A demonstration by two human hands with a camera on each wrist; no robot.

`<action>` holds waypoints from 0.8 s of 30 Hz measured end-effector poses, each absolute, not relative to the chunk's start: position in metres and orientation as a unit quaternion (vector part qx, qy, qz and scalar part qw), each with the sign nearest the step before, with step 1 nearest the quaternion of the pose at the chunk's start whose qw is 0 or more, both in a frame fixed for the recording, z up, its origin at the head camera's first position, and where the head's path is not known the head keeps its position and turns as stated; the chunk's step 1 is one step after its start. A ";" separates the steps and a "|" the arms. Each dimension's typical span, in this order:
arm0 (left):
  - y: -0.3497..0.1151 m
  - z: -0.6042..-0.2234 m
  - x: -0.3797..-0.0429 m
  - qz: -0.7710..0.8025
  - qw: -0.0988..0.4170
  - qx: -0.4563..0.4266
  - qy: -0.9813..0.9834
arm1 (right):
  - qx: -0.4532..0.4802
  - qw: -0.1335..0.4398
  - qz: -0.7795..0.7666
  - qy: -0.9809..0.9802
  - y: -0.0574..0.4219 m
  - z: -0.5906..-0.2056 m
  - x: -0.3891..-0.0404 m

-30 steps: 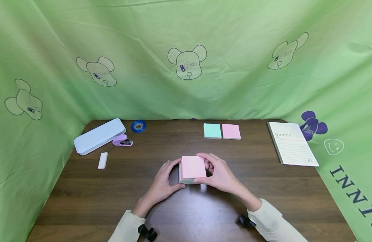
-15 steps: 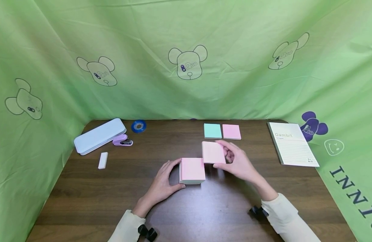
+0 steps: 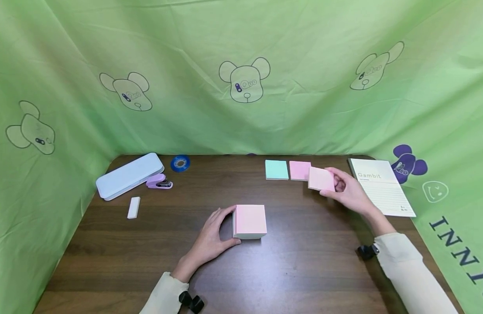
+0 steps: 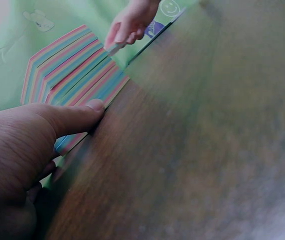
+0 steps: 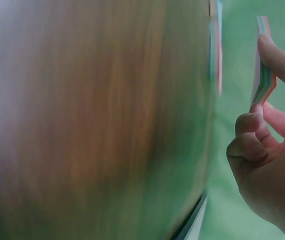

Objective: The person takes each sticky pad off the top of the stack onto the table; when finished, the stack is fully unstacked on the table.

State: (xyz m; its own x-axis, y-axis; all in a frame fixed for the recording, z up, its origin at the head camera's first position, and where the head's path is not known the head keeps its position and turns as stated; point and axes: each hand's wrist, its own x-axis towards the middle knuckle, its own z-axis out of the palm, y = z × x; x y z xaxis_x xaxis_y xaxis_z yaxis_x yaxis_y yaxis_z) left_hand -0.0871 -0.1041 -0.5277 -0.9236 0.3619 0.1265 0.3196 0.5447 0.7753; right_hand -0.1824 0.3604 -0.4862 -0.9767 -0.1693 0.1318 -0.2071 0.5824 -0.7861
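Observation:
A thick stack of sticky note pads [image 3: 250,220], pink on top, stands on the table in front of me. Its side shows many coloured stripes in the left wrist view. My left hand [image 3: 211,235] grips the stack from the left, thumb [image 4: 77,117] along the near side. Farther right, my right hand [image 3: 351,192] pinches a pink-topped sticky note pad [image 3: 320,179] between thumb and fingers, raised above the table. The pad's edge shows coloured layers in the right wrist view. It overlaps the corner of a pink pad [image 3: 299,170] lying beside a mint-green pad [image 3: 276,169].
A white notepad [image 3: 378,187] lies at the back right, close to the right hand. At the left are a pale blue case [image 3: 129,176], a purple stapler [image 3: 159,182], a blue tape roll [image 3: 180,163] and a white eraser [image 3: 133,208]. Green cloth [image 3: 241,122] hangs behind the table.
My right hand has lifted a pink-topped pad off the stack and carried it right and away from me, beside the two pads at the back. The left hand stays at the stack.

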 end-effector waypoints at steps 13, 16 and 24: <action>-0.103 -0.528 -0.086 0.438 0.029 0.187 0.879 | 0.124 0.014 0.274 -0.954 0.400 -0.486 -0.202; -0.103 -0.528 -0.087 0.436 0.030 0.189 0.879 | 0.131 0.001 0.222 -0.966 0.399 -0.486 -0.205; -0.104 -0.528 -0.088 0.436 0.031 0.194 0.878 | 0.124 -0.004 0.182 -0.975 0.394 -0.485 -0.208</action>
State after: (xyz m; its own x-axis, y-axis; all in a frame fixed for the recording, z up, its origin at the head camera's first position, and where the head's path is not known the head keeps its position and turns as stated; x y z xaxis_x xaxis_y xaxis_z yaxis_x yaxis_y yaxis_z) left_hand -0.0876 -0.1041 -0.5283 -0.9225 0.3683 0.1153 0.3142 0.5435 0.7784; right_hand -0.2083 0.3940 -0.4847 -0.9690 -0.2442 0.0375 -0.2413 0.9027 -0.3563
